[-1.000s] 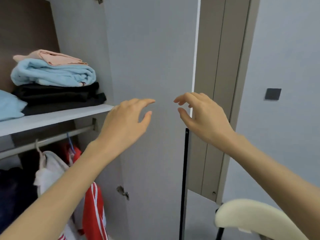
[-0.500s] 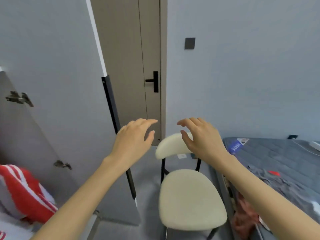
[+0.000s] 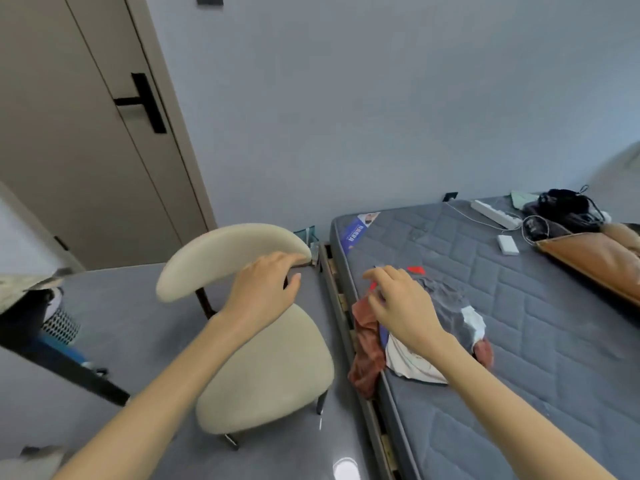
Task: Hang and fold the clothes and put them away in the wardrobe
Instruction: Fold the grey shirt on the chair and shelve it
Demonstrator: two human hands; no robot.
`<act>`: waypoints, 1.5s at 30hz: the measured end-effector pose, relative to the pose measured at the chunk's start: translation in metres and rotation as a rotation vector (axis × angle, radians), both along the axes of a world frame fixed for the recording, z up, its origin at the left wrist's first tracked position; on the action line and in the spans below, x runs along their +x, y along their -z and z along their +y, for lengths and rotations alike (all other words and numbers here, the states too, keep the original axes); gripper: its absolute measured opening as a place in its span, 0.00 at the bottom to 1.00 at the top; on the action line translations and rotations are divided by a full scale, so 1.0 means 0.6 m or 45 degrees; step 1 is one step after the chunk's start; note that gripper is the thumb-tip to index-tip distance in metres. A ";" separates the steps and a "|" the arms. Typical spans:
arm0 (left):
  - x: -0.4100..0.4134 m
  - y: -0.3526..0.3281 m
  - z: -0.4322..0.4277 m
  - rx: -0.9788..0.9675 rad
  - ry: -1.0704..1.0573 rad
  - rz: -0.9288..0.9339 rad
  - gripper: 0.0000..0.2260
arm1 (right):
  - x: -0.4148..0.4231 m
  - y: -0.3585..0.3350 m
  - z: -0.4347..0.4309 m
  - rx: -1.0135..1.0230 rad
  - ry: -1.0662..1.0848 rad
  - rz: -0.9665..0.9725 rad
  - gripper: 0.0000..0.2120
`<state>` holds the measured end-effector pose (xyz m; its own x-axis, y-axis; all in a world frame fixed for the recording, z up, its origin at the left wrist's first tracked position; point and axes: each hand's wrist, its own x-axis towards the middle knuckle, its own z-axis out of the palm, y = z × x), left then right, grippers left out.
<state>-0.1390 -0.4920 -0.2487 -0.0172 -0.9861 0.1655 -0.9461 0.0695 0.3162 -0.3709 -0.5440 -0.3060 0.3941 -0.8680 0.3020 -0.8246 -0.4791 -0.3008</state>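
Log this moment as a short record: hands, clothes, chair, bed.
left hand: empty, fingers relaxed, held out over the chair
right hand: empty, fingers loosely curled, over the clothes
clothes: loose pile at the mattress edge, a rust piece hanging over the side
chair: cream, beside the mattress
mattress: grey, bare; power strip and cushion at the far end

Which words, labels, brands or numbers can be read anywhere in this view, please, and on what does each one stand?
No text here can be read.
Blue and white label on the near corner of the grey quilted mattress: it carries white print, too blurred to read.
White garment in the clothes pile on that mattress: faint marks, too small to tell whether they are lettering.
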 end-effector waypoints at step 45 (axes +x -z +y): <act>-0.307 0.567 -0.495 0.723 0.474 0.342 0.22 | -0.324 0.518 -0.325 0.770 0.751 -0.349 0.08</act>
<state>-0.3233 -0.7889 -0.5889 -0.3991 -0.8577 -0.3241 -0.7763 0.1280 0.6173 -0.5656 -0.7391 -0.6170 -0.1864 -0.9486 -0.2557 -0.7490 0.3056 -0.5879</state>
